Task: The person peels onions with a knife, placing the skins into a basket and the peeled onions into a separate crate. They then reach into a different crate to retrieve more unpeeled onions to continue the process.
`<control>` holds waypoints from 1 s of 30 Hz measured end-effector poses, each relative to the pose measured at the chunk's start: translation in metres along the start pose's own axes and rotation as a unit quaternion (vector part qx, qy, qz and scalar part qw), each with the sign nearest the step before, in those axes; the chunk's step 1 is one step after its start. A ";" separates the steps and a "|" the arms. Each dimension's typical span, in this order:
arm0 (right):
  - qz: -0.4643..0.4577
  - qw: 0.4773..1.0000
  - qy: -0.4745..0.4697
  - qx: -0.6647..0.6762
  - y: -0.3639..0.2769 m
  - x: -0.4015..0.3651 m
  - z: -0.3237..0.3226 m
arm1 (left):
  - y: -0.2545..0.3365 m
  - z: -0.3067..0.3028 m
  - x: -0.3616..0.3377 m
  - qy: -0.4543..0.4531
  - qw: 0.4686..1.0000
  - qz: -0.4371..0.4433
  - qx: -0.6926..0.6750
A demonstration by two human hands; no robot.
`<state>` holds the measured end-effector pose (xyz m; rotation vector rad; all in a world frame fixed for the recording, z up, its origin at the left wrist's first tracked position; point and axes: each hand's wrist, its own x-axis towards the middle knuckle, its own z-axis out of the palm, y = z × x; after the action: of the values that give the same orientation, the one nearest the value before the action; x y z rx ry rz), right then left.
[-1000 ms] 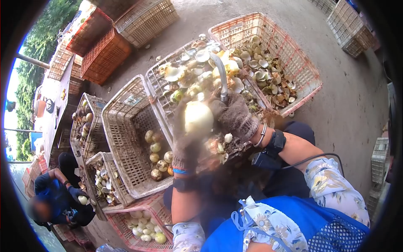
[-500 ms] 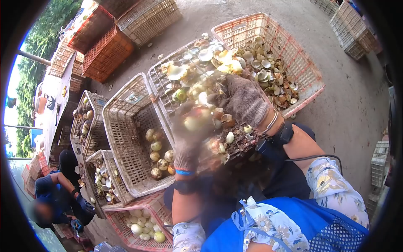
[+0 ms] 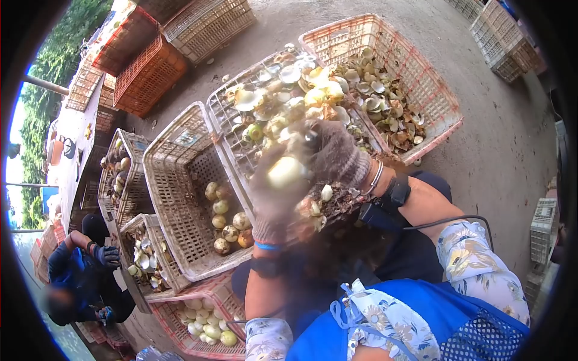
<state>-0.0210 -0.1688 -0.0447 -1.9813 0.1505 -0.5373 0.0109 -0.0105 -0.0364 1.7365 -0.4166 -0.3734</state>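
Note:
A pale, peeled onion (image 3: 287, 172) sits in my gloved left hand (image 3: 272, 201), whose fingers wrap round it, partly blurred. My gloved right hand (image 3: 337, 150) is curled just to the right of the onion; a small dark thing shows at its fingertips, too blurred to name. Beneath both hands lies an upturned crate (image 3: 224, 120) heaped with onion skins and cut pieces (image 3: 247, 101). Left of it, an open crate (image 3: 174, 144) holds several unpeeled onions (image 3: 221, 207).
A red-white crate (image 3: 442, 108) of onion scraps stands at the upper right. Peeled onions (image 3: 208, 328) fill a crate at the bottom. A co-worker (image 3: 78, 271) sits at the lower left. Stacked crates (image 3: 147, 78) stand at the upper left.
The onion in my left hand shows more pale surface, with less brown skin. My right hand has shifted slightly down and left. The co-worker's gloved hand has risen.

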 end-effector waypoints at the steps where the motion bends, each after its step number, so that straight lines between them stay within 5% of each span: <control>1: 0.042 0.999 -0.009 -0.017 0.006 0.003 -0.001 | -0.010 -0.003 -0.001 0.002 0.999 0.034 -0.038; 2: 0.084 0.996 -0.016 -0.033 0.010 0.005 -0.002 | -0.004 -0.002 -0.002 0.000 0.999 0.038 -0.036; 3: -0.120 0.949 0.021 -0.292 0.018 -0.002 -0.004 | 0.008 -0.001 -0.005 -0.003 0.981 0.021 -0.191; 4: -0.122 0.948 0.023 -0.292 0.025 -0.002 -0.005 | 0.019 -0.001 -0.006 -0.002 0.939 0.003 -0.343; 6: 0.029 0.980 -0.039 -0.191 0.017 0.011 -0.010 | 0.032 -0.003 -0.005 0.009 0.921 -0.018 -0.390; 8: -0.038 0.984 -0.015 -0.175 -0.007 0.007 -0.016 | 0.041 -0.004 -0.004 -0.005 0.893 -0.014 -0.449; 9: 0.045 0.998 -0.039 -0.005 -0.026 0.001 -0.014 | 0.016 -0.010 -0.001 0.006 0.977 0.088 -0.196; 10: 0.128 0.976 -0.060 0.165 -0.037 -0.004 -0.014 | 0.019 -0.009 0.000 0.006 0.976 0.089 -0.197; 11: 0.215 0.954 -0.141 0.153 -0.039 -0.005 -0.018 | 0.023 -0.007 0.001 -0.007 0.975 0.085 -0.206; 12: 0.103 0.968 -0.188 0.130 -0.038 -0.007 -0.019 | 0.025 -0.005 0.001 -0.020 0.973 0.080 -0.216; 14: 0.270 0.903 -0.211 0.259 -0.049 -0.005 -0.028 | 0.014 -0.007 0.003 -0.037 0.970 0.114 -0.210; 16: 0.247 0.918 -0.190 0.244 -0.045 -0.003 -0.030 | 0.016 -0.008 0.002 -0.055 0.980 0.048 -0.187; 18: 0.225 0.932 -0.171 0.228 -0.041 -0.003 -0.032 | 0.008 -0.006 0.004 -0.049 0.983 0.079 -0.161; 20: 0.128 0.973 -0.124 0.149 -0.039 -0.006 -0.031 | 0.007 -0.007 0.003 -0.044 0.983 0.029 -0.178; 23: 0.050 0.984 -0.134 0.105 -0.037 -0.008 -0.032 | -0.011 -0.008 0.009 -0.039 0.990 0.105 -0.084; 26: 0.073 0.974 -0.160 0.139 -0.039 -0.006 -0.036 | -0.011 -0.011 0.010 -0.024 0.986 0.156 0.060; 27: 0.073 0.975 -0.159 0.139 -0.031 -0.006 -0.033 | 0.000 -0.010 0.007 -0.037 0.995 0.087 -0.021; 30: 0.049 0.971 -0.139 0.190 -0.002 -0.005 -0.020 | -0.003 -0.012 0.010 -0.047 0.994 0.094 -0.022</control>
<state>-0.0345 -0.1823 -0.0368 -1.6424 -0.0283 -0.2003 0.0250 -0.0042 -0.0369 1.6263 -0.6296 -0.3267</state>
